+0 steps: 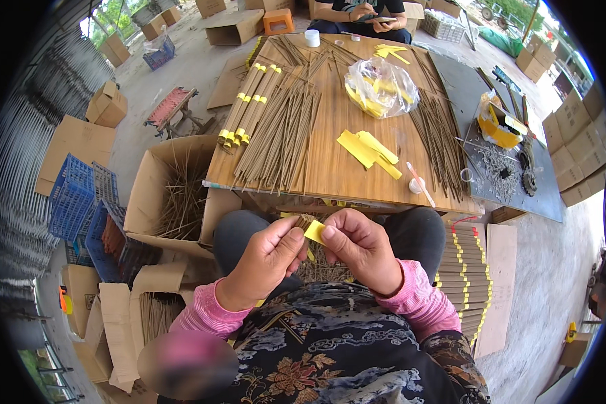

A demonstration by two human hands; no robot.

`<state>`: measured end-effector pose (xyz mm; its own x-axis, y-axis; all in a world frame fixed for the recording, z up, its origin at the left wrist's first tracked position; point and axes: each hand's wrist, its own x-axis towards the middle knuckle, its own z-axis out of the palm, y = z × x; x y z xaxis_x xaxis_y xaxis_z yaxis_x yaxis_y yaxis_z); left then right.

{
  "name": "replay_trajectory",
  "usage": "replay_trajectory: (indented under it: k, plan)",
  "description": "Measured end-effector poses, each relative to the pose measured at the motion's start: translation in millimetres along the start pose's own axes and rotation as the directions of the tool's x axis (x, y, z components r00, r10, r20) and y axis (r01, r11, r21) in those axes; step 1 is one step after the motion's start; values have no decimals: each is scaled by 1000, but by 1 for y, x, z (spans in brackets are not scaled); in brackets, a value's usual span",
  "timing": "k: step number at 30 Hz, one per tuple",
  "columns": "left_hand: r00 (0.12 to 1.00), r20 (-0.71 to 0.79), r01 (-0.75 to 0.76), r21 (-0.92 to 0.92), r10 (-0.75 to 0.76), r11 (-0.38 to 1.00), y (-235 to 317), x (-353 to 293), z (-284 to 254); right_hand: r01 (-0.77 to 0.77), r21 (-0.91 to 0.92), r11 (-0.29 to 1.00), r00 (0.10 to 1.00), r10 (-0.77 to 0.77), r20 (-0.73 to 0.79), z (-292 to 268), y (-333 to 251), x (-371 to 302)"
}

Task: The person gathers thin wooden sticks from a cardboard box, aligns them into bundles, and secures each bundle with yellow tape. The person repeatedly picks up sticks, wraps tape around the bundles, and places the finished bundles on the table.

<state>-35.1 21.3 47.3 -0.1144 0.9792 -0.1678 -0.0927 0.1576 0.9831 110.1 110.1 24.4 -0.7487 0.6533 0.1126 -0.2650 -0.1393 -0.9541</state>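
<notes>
The small yellow paper strip [314, 231] sits between the person's two hands, above the lap and just short of the near edge of the wooden tabletop [330, 135]. It is being wound around the end of a thin bundle of brown incense sticks [304, 223]. The left hand [266, 259] has its fingers closed around the bundle, thumb pressing on top. The right hand [360, 246] has thumb and forefinger pinched together on the free edge of the strip.

Step in hand, as judged: banding a bundle, with the strip partly wrapped and not yet closed. The next move appears to call for steady tension on the strip while the bundle is turned, so that the band seats tight and square.

Orientation: only the tip of the bundle shows past the left fingers; its long axis seems to run away from the person toward the tabletop, the rest hidden in the hand. The strip's long axis lies across the bundle, running left to right.

On the tabletop lie loose brown incense sticks in fanned heaps [279, 135], finished bundles with yellow bands [246, 108], cut yellow paper strips [367, 151] and a clear plastic bag of yellow paper [380, 84]. A stack of banded bundles [468, 276] stands at the person's right.
</notes>
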Motion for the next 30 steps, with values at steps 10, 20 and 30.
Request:
replay_trajectory:
  k: [10,20,30]
  plan:
    - [992,-61,-105,105,112,989,-10,-6,6,-14,-378,925,995,-24,-96,11,-2,-4]
    - [979,-79,-161,248,186,955,-14,-7,10,44,-484,874,985,-118,-124,12,-1,-3]
    - [995,-24,-94,68,96,993,-11,-7,9,51,-270,961,979,-102,-177,11,9,0]
